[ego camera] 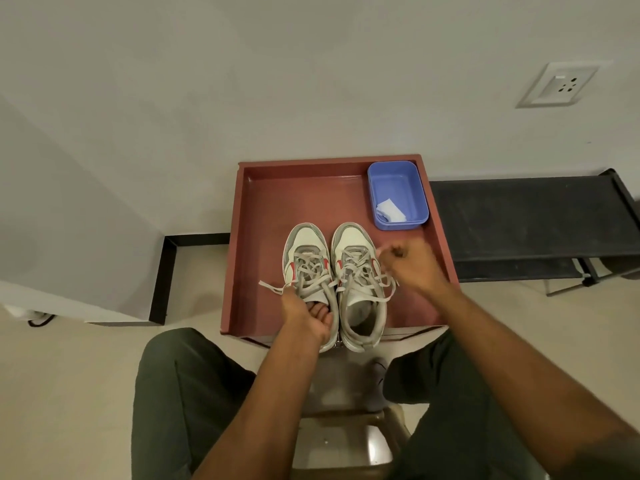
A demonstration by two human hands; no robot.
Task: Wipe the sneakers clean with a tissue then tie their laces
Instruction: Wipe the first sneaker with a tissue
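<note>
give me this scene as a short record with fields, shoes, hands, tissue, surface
surface: red-brown square tray with a raised rim
shoes: pair of white and grey lace-up sneakers side by side on the tray, toes away from the person
laces: loose, not yet tied into bows
left hand: left hand holds the heel opening of the left-side sneaker
right hand: right hand, blurred, pinches a lace of the right-side sneaker
tissue: crumpled white tissue lies in the blue rectangular plastic tub at the tray's far right corner
</note>
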